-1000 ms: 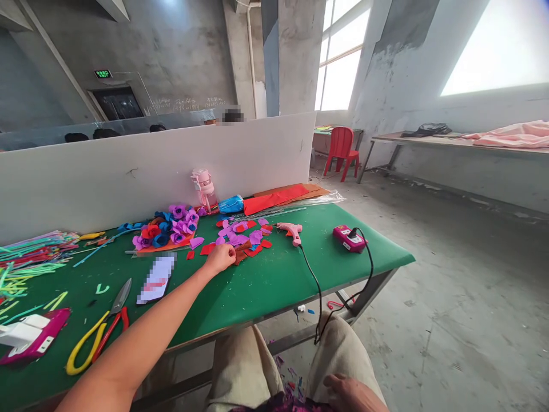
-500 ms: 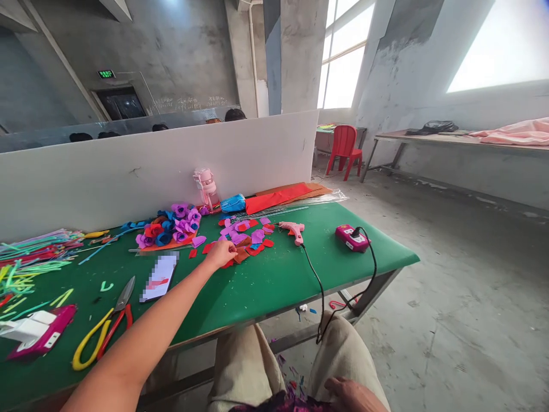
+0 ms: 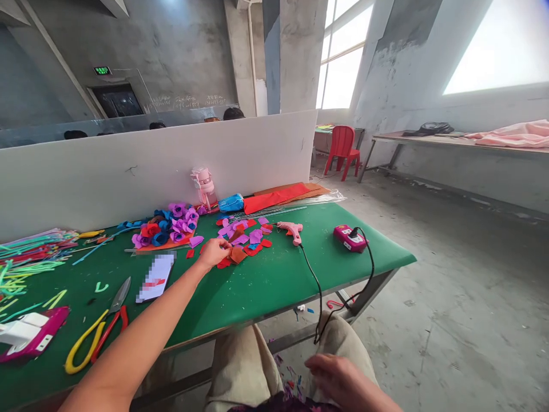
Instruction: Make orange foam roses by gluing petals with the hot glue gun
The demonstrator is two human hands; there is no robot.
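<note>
My left hand (image 3: 214, 253) reaches to the near left edge of a loose pile of purple, red, blue and brown petal pieces (image 3: 256, 236) on the green table. Its fingers are pinched together at the pieces; whether one is between the fingertips is too small to tell. Low in the view, my right hand (image 3: 337, 375) hovers over my right thigh, fingers curled and partly hidden, with no object visible in it. A pink glue gun (image 3: 293, 232) lies just right of the pile. Finished purple, red and blue flowers (image 3: 165, 226) are heaped left of it.
On the green table (image 3: 274, 286) are a phone (image 3: 156, 277), shears (image 3: 100, 329), a magenta power strip (image 3: 350, 238), another at the left (image 3: 40, 337), and pipe cleaners (image 3: 34, 252). A pink bottle (image 3: 205, 186) stands by the white partition (image 3: 240, 143). A black cord hangs over the front edge.
My left hand has shifted slightly left at the edge of the pile. My right hand has risen a little and moved left over my thigh. The view has shifted slightly.
</note>
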